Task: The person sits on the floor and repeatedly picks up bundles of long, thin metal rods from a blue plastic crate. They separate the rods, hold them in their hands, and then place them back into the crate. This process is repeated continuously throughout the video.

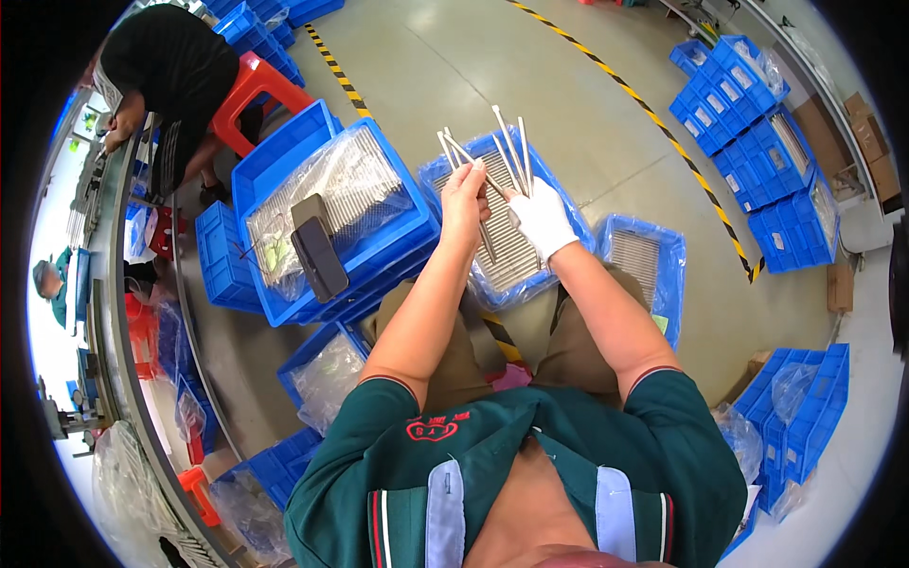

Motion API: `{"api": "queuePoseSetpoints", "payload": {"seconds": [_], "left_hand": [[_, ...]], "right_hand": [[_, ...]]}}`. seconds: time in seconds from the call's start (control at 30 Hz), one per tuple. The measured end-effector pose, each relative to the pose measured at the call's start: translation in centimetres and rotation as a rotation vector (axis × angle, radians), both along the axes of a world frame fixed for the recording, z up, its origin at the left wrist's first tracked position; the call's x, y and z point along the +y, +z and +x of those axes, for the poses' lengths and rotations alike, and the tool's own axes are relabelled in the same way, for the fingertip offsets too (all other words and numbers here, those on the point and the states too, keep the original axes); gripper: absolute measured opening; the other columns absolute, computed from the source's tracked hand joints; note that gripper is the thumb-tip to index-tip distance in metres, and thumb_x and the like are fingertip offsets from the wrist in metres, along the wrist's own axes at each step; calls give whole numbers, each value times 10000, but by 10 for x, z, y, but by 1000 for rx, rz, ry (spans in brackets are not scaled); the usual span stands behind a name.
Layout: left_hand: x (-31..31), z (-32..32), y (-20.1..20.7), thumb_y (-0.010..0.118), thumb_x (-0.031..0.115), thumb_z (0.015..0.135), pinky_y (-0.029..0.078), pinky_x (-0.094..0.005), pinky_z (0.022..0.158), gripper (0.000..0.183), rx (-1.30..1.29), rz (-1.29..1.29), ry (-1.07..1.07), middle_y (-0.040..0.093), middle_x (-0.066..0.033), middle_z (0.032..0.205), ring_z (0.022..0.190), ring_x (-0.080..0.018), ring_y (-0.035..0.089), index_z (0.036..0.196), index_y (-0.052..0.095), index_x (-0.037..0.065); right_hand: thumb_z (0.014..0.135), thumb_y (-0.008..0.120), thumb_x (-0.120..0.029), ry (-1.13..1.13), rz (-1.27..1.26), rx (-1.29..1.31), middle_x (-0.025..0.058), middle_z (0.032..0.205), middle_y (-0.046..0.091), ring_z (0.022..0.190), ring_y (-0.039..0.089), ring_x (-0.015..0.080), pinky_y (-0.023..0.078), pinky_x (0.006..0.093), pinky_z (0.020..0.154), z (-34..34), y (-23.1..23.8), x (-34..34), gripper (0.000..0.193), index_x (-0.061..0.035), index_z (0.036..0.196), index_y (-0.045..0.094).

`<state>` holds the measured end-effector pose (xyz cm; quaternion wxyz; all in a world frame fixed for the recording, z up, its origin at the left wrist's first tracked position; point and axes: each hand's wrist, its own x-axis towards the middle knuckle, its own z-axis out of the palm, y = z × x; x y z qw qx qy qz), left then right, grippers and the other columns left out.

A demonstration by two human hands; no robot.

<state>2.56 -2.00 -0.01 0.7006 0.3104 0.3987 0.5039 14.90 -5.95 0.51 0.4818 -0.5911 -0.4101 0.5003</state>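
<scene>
My bare left hand (464, 201) has its fingers closed round a few thin metal rods (489, 244), whose ends stick out above and below the fist. Close beside it, my right hand (543, 223), in a white glove, grips several more metal rods (508, 140) that fan out upward. Some rods cross between the two hands, and which hand bears them I cannot tell. Both hands are above a blue bin (571, 204) lined with clear plastic, where similar rods (511, 262) lie in neat rows.
Left of me, a dark phone (320, 256) lies on plastic-covered rods in stacked blue bins (417, 227). A smaller lined bin (670, 284) stands at right. A person (170, 66) works at the bench near a red stool (248, 99). Blue bins (748, 104) are stacked along the right wall.
</scene>
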Motion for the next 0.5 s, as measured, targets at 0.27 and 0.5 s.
{"api": "queuePoseSetpoints", "payload": {"seconds": [0.27, 0.5], "left_hand": [[7, -17, -3, 491, 294, 947, 315, -209, 454, 322, -383, -33, -197, 447, -1, 706, 512, -63, 357, 1099, 547, 15], [1, -9, -7, 570, 301, 914, 273, -194, 425, 257, -255, -65, -5, 407, 47, 645, 470, -35, 302, 912, 569, 44]], "right_hand": [[886, 556, -126, 93, -5, 346, -2, 662, 533, 533, 477, 71, 378, 221, 465, -4, 11, 1, 112, -34, 949, 558], [866, 562, -100, 32, 23, 120, 3, 703, 563, 554, 488, 62, 400, 225, 484, 0, -4, 5, 106, -26, 940, 579]]}}
